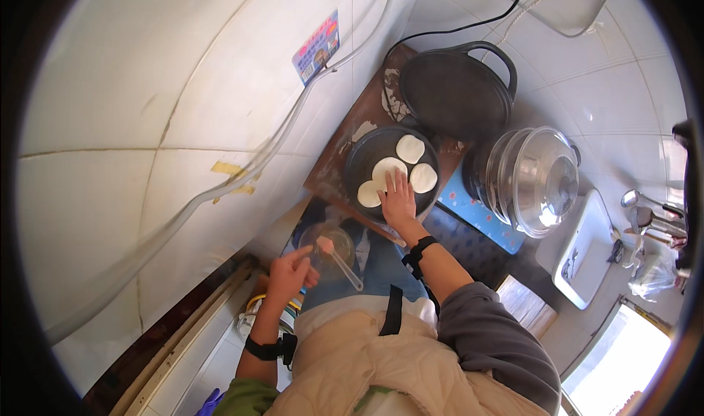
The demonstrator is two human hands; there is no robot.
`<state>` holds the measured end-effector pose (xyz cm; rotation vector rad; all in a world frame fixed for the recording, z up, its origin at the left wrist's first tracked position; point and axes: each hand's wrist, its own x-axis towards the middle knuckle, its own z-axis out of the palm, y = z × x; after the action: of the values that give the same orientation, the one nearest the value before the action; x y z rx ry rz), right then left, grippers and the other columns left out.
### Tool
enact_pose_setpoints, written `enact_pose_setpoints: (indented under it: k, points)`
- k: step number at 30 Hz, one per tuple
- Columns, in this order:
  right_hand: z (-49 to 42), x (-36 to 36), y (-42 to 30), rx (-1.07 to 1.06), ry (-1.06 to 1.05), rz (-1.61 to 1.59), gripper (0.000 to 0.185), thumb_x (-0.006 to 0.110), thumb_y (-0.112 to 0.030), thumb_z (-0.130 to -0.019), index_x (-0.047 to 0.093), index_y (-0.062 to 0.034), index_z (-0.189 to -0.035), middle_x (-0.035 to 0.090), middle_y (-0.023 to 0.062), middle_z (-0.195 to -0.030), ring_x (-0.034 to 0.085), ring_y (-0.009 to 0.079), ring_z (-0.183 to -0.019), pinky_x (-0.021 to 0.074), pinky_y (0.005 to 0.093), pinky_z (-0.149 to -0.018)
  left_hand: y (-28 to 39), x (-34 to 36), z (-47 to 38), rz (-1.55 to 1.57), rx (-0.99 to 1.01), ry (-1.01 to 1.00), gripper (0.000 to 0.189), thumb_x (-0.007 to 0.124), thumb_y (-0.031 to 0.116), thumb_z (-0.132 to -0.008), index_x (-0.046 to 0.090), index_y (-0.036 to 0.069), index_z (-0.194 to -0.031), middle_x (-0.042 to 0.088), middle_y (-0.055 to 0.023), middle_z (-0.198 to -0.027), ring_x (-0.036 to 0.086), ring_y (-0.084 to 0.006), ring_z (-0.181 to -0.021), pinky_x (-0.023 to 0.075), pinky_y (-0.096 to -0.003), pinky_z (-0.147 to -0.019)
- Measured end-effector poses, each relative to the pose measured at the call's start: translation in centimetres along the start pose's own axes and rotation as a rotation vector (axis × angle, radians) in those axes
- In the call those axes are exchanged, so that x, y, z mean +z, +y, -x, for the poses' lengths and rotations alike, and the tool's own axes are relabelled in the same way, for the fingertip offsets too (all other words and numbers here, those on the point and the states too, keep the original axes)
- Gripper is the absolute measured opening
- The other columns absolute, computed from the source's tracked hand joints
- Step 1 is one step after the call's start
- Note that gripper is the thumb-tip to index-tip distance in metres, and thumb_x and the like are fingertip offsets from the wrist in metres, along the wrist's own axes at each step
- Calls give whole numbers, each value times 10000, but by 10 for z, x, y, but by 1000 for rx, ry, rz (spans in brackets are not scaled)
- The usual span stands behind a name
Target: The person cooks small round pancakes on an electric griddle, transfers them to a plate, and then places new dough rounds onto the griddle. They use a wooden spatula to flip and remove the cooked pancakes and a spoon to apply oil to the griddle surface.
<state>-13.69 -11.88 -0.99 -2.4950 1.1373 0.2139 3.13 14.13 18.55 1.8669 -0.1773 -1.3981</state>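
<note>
Several pale flat dough rounds lie in a round dark electric griddle pan point(357, 168). My right hand point(398, 198) rests with spread fingers on the largest dough round point(388, 167), near the pan's middle. Separate rounds lie at the upper right point(410, 149), the right point(423, 178) and the lower left point(370, 194). My left hand point(292, 273) is raised beside a clear bowl point(345, 240), index finger pointing toward it, holding nothing visible. Across the bowl lies a brush point(344, 267) with a pinkish head and a pale handle.
The griddle's dark lid point(456, 94) stands raised behind the pan. A stacked steamer with a glass lid point(542, 182) stands right, on a blue flowered surface point(459, 198). Beyond are a white basin point(586, 251) and hanging ladles point(652, 218). A tiled wall point(220, 86) with a cable rises left.
</note>
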Motion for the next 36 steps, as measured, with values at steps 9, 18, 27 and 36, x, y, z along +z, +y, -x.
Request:
enact_pose_setpoints:
  k: [9, 18, 27, 36]
  points:
    - [-50, 2, 14, -367, 46, -1, 693, 528, -393, -1043, 283, -78, -1609, 223, 183, -1685, 200, 364, -1564, 212, 458, -1263, -9, 26, 13, 87, -48, 35, 362, 536, 61, -1027, 608, -37, -1367, 733, -145, -785, 679, -156, -602, 558, -275, -566]
    - [-31, -11, 24, -378, -86, 190, 576, 506, -271, -1041, 379, -73, -1566, 322, 138, -1653, 282, 323, -1535, 223, 505, -1244, -13, 40, 20, 124, -41, 68, 368, 540, 72, -1028, 607, -29, -1376, 732, -128, -778, 676, -145, -601, 556, -269, -561]
    - [-4, -7, 15, -599, -100, 156, 572, 552, -220, -998, 421, -55, -1529, 364, 145, -1632, 343, 336, -1502, 279, 487, -1221, -7, 47, 25, 119, -12, 104, 361, 550, 69, -1023, 620, -45, -1358, 734, -134, -768, 664, -128, -569, 538, -240, -526]
    - [-1, -7, 37, -178, -6, -10, 683, 600, -138, -949, 331, 19, -1556, 284, 200, -1657, 294, 364, -1524, 269, 458, -1240, -3, 55, 26, 138, -13, 114, 367, 544, 83, -1027, 621, -40, -1363, 743, -141, -777, 652, -119, -559, 538, -238, -532]
